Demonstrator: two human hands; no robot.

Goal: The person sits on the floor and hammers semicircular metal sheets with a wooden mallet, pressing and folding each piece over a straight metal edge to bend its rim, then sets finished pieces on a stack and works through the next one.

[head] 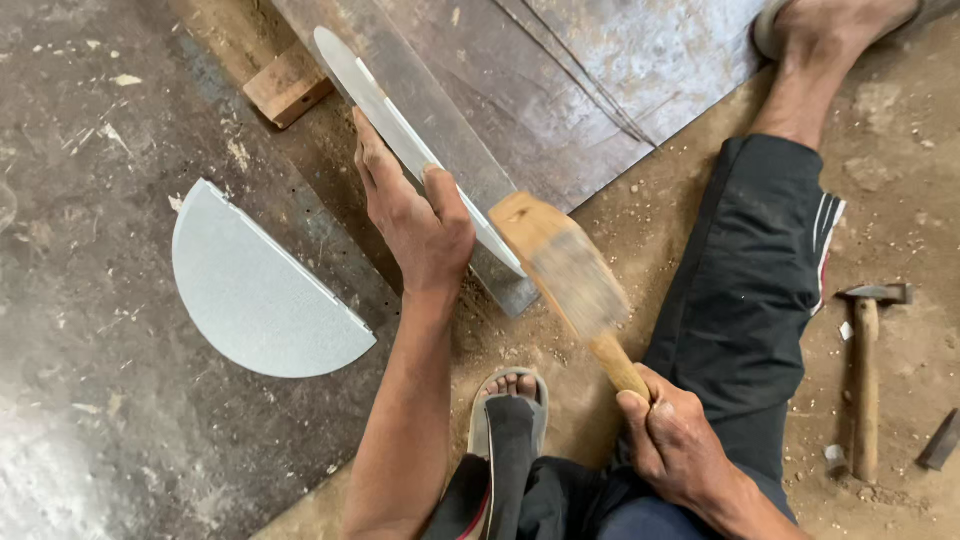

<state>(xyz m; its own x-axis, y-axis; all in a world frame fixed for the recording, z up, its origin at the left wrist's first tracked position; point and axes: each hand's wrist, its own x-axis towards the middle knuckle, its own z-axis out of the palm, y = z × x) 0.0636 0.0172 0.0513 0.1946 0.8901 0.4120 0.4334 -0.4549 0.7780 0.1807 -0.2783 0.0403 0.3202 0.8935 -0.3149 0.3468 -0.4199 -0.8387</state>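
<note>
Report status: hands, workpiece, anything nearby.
Left hand steadies metal sheet piece on edge against steel bar. Right hand grips wooden mallet, blurred. Half-round sheet lies apart.

The dirt floor (900, 180) is carrying everything here, and it is looking brown, dusty and full of little stones. A big dark metal sheet (90, 400) is lying flat on it. A grey half-round metal piece (250, 290) is resting on that sheet. Just beside the half-round piece, a long steel bar (440, 130) is lying at a slant. Past the far end of the bar, a small wooden block (288, 85) is sitting. Well apart from the half-round piece, on the bare dirt, a hammer with a wooden handle (866, 370) is lying. Near the hammer, a dark metal chisel (940, 442) is poking in from the edge.
</note>
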